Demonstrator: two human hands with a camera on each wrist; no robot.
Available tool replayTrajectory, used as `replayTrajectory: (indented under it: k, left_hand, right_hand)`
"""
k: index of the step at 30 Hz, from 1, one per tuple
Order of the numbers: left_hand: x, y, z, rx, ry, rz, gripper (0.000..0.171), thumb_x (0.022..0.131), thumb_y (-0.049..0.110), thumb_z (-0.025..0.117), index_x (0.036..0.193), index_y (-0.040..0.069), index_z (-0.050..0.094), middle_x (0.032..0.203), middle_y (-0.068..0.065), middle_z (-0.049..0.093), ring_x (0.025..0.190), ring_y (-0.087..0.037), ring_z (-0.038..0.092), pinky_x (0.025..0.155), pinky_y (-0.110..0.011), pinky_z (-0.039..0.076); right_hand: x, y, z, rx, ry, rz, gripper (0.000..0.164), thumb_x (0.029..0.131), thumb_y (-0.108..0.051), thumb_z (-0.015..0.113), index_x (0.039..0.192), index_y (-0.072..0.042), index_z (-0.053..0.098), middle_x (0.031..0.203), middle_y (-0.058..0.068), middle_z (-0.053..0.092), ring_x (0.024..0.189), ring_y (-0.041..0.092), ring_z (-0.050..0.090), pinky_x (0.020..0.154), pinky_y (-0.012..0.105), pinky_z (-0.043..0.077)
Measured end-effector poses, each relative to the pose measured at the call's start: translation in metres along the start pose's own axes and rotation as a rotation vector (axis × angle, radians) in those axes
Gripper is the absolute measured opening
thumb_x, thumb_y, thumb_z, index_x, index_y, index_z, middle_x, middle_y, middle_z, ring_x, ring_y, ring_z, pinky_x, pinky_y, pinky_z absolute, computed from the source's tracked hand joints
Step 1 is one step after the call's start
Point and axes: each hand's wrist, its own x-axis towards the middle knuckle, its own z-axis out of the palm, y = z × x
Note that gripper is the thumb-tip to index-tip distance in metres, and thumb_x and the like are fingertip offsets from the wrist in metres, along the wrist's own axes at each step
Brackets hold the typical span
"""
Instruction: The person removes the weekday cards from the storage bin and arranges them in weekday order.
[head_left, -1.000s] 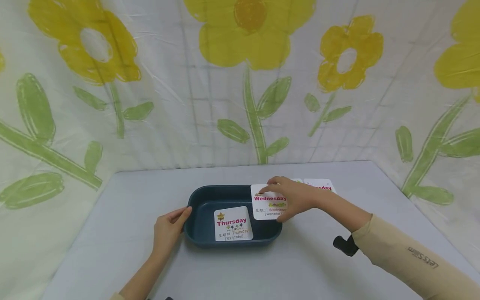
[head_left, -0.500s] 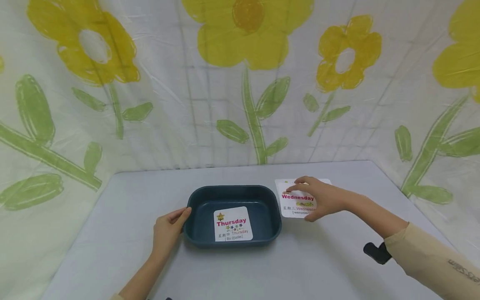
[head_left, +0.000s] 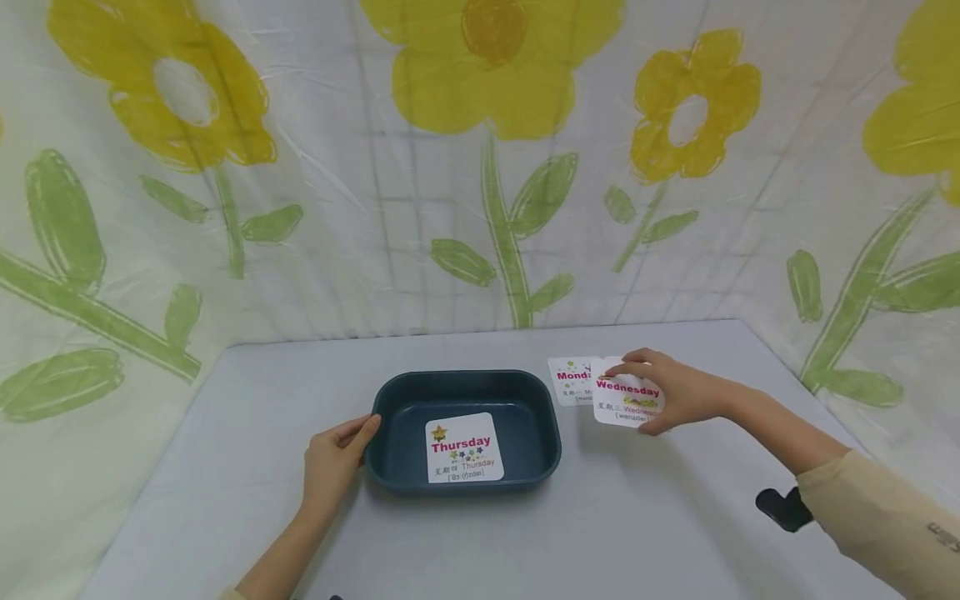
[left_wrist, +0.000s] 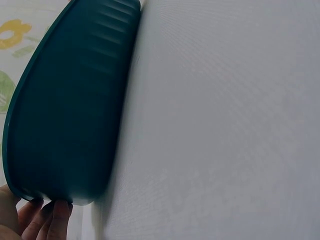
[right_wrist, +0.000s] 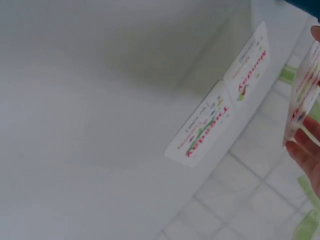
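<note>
My left hand (head_left: 332, 462) pinches the left rim of a dark blue-green plastic tray (head_left: 551, 433); the left wrist view shows its fingers at the end of the tray (left_wrist: 65, 120). Inside lies a white "Thursday" card (head_left: 463, 458), face up and a little askew. To the right of the tray, my right hand (head_left: 678, 392) holds a "Wednesday" card (head_left: 626, 407) between thumb and fingers, raised off the table. Behind it lies a "Monday" card (head_left: 572, 392), partly covered. A "Tuesday" card (right_wrist: 200, 130) lies beside it in the right wrist view, mostly hidden in the head view.
A white table (head_left: 480, 550) carries everything, its back edge meeting a curtain (head_left: 337, 250) printed with yellow flowers. A black device (head_left: 783, 510) is strapped at the right wrist, near the sleeve (head_left: 877, 508).
My right hand has moved right with the Wednesday card, from over the tray's right end to in front of the other two cards. The left hand stays on the tray's rim.
</note>
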Motion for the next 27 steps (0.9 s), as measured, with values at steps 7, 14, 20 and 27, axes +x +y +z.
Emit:
replayTrajectory:
  k: [7, 14, 20, 27]
  left_hand:
    - [0.000, -0.001, 0.000, -0.004, 0.002, -0.005, 0.045, 0.085, 0.042, 0.063, 0.110, 0.004, 0.067, 0.104, -0.015, 0.067, 0.092, -0.024, 0.067, 0.061, -0.017, 0.053]
    - [-0.001, -0.002, 0.000, -0.005, -0.001, -0.008, 0.045, 0.085, 0.042, 0.063, 0.109, 0.004, 0.067, 0.103, -0.015, 0.068, 0.090, -0.024, 0.067, 0.061, -0.018, 0.053]
    - [-0.001, -0.003, -0.001, -0.005, 0.003, -0.001, 0.046, 0.085, 0.044, 0.064, 0.109, 0.005, 0.068, 0.101, -0.014, 0.068, 0.085, -0.022, 0.068, 0.059, -0.017, 0.052]
    - [0.000, -0.001, -0.001, -0.021, -0.002, 0.009, 0.045, 0.085, 0.043, 0.064, 0.108, 0.005, 0.068, 0.102, -0.014, 0.068, 0.085, -0.021, 0.068, 0.060, -0.018, 0.053]
  right_hand:
    - [0.000, 0.017, 0.001, 0.017, 0.009, 0.017, 0.073, 0.065, -0.025, 0.082, 0.130, -0.018, 0.049, 0.135, 0.019, 0.037, 0.115, 0.037, 0.041, 0.085, 0.046, 0.046]
    - [-0.002, 0.041, 0.002, 0.023, 0.000, 0.074, 0.072, 0.065, -0.023, 0.082, 0.129, -0.016, 0.050, 0.135, 0.024, 0.036, 0.117, 0.043, 0.040, 0.087, 0.053, 0.044]
    - [-0.003, 0.063, 0.002, -0.002, -0.005, 0.133, 0.072, 0.064, -0.017, 0.082, 0.129, -0.012, 0.051, 0.134, 0.028, 0.034, 0.115, 0.046, 0.038, 0.086, 0.056, 0.044]
    - [-0.001, 0.088, -0.001, -0.058, -0.028, 0.188, 0.074, 0.061, -0.014, 0.082, 0.128, -0.010, 0.051, 0.132, 0.031, 0.033, 0.115, 0.049, 0.032, 0.083, 0.061, 0.044]
